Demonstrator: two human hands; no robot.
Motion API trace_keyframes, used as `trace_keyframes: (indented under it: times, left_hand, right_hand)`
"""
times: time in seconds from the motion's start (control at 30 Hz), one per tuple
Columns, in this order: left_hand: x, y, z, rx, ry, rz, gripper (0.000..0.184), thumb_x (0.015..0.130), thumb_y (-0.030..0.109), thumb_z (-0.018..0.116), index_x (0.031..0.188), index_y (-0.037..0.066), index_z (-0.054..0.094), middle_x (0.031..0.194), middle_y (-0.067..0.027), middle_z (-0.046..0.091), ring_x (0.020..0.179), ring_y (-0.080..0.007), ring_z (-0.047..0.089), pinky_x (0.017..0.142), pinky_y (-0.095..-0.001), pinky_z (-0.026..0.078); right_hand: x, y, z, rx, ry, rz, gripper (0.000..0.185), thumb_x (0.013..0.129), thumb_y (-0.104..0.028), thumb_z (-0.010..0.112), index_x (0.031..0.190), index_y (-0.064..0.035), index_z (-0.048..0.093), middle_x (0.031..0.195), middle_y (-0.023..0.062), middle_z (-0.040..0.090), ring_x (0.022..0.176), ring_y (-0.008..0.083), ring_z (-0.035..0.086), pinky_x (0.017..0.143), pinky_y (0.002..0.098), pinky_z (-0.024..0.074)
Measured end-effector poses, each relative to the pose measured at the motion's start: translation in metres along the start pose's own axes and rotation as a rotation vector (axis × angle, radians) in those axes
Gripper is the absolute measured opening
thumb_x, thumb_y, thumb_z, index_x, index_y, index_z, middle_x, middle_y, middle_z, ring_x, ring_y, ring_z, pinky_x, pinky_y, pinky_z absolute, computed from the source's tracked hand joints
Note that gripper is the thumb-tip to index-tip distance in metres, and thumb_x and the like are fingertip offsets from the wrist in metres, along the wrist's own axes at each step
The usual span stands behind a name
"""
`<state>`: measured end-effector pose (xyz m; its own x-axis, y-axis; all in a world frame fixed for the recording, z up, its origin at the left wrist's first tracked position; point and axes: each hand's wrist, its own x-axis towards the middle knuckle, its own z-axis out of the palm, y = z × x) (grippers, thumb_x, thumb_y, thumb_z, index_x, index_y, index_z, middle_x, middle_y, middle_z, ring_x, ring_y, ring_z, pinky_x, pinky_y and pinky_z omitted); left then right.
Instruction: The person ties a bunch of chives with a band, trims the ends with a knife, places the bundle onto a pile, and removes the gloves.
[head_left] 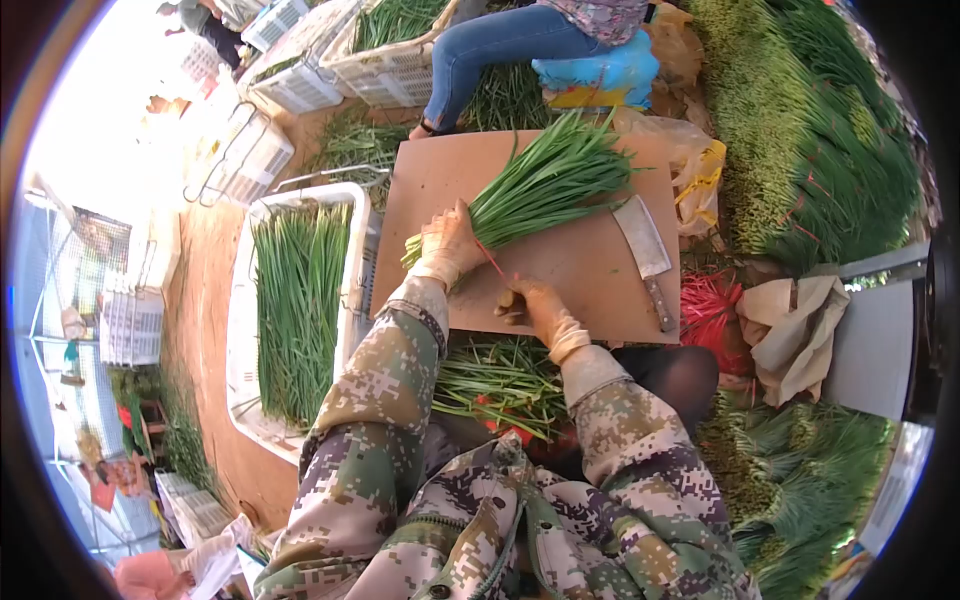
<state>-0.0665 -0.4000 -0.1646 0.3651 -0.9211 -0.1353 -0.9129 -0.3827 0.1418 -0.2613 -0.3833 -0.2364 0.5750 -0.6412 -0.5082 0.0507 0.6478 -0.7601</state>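
Observation:
My left hand [450, 243] is closed around the pale stem end of a bunch of long green chives [548, 180]. The bunch lies slantwise on a brown board [425, 180], leaves toward the upper right. A thin red tie [490, 262] stretches from the bunch to my right hand [540, 310], whose fingers are closed on its end over the board's near edge. To the right, a cleaver [643, 240] rests flat on the board, handle toward me. The stretch of tie under my left hand is hidden.
On the left stands a white crate [241, 330] of chives. Red ties [708, 312] and a cloth [800, 335] lie right of the board. Chive heaps [800, 130] fill the right side. Loose greens [500, 385] lie before my lap. Opposite, a person's jeans-clad leg [500, 50] reaches the board.

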Motion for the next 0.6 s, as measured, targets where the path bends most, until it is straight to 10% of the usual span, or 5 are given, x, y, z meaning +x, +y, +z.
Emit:
trace_keyframes:
  times: [0.17,0.37,0.6]
  left_hand:
    - [0.002,-0.027,-0.021,-0.418,-0.216,-0.095,0.081,0.056,0.042,0.091,0.116,-0.003,0.061,0.098,-0.0163,0.071,0.091,-0.0279,0.07,0.083,-0.0386,0.055]
    - [-0.04,-0.024,-0.066,-1.683,-0.206,-0.134,0.047,0.079,0.016,0.079,0.117,-0.003,0.06,0.097,-0.0108,0.07,0.079,-0.0211,0.071,0.073,-0.0328,0.061]
    - [-0.078,-0.004,-0.111,-1.841,-0.026,0.156,0.045,0.081,0.013,0.077,0.12,-0.001,0.058,0.104,-0.0127,0.07,0.084,-0.0221,0.071,0.077,-0.0351,0.061]
  right_hand:
    - [-0.017,-0.038,-0.079,-0.051,0.287,-0.503,0.025,0.096,-0.027,0.062,0.101,-0.0038,0.069,0.087,0.0055,0.069,0.07,0.0131,0.063,0.061,0.0257,0.052]
    - [-0.038,-0.085,-0.068,0.138,0.2,-0.269,0.043,0.092,-0.04,0.065,0.109,-0.001,0.067,0.091,0.0071,0.067,0.079,0.017,0.065,0.074,0.0278,0.0527]
    - [-0.047,-0.15,-0.008,-0.436,-0.121,-0.535,0.072,0.087,-0.058,0.065,0.125,0.003,0.059,0.115,0.0172,0.066,0.104,0.0247,0.065,0.085,0.0331,0.0532]
